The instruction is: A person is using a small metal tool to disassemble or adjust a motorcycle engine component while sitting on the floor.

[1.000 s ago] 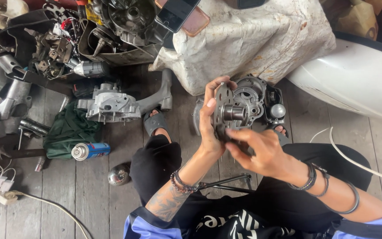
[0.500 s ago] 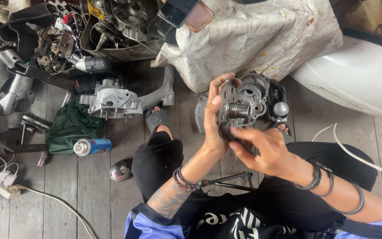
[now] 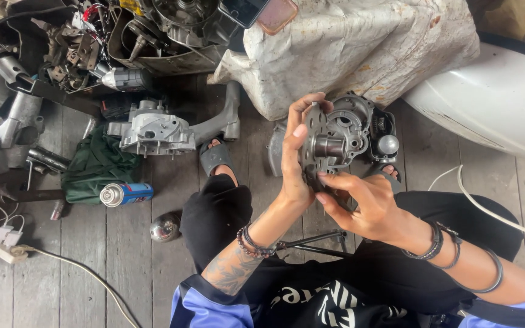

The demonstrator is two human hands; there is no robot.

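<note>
Engine cover plate (image 3: 329,143), a grey cast-metal disc with a short central hub and several cut-outs, is held upright at mid-scene above the person's lap, its hub face turned toward the camera so that the recesses can be inspected. Left hand (image 3: 296,161) clasps the plate's left rim, fingers wrapped over the top edge and palm behind it, which carries the weight and keeps the face steady; its grip is closed on the plate. Right hand (image 3: 360,203) meets the plate from below and the near side, thumb and fingertips pinched at the lower edge; whether they hold a small part there or only the rim cannot be told. Behind the plate, on the plank floor (image 3: 123,243), stands a dark engine casing (image 3: 375,124) with a rounded metal knob, just beside a lumpy white sack (image 3: 360,48). To the left lie a silver crankcase half (image 3: 153,130) resting partly on a green cloth (image 3: 95,167), a blue spray can (image 3: 126,194) on its side near the cloth, and a polished round metal piece (image 3: 165,228) close to the person's knee. Scrap parts (image 3: 74,48) fill the far left corner, a white power strip (image 3: 1,243) with its cable lies at the near left, and a white curved body panel (image 3: 487,103) occupies the far right.
</note>
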